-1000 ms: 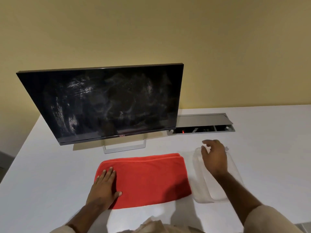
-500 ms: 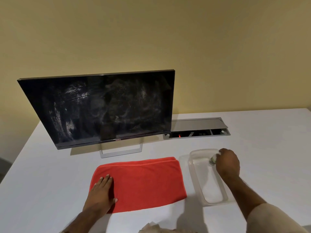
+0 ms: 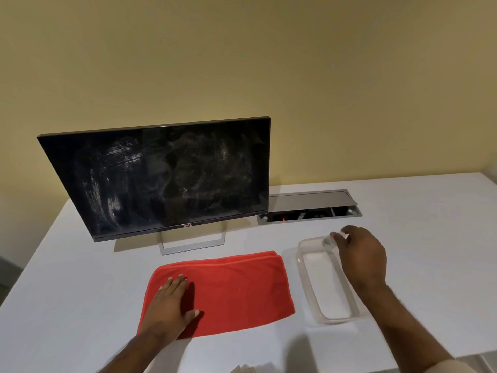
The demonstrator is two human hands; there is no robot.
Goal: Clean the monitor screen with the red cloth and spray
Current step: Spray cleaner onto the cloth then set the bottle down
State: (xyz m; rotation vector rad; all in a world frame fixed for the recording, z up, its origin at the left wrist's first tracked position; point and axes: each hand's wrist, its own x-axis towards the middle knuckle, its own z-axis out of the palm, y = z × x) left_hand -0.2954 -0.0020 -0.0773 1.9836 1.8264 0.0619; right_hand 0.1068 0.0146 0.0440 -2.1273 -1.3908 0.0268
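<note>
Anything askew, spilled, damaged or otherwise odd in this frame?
Only the monitor screen stands out: pale smears and speckles cover most of it, heaviest at its left. Nothing looks spilled or broken. The red cloth lies flat and folded under the left hand; the clear tray sits beside it.

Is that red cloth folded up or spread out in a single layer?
Folded. The red cloth lies flat on the table, with stacked layer edges showing at its far right corner.
</note>
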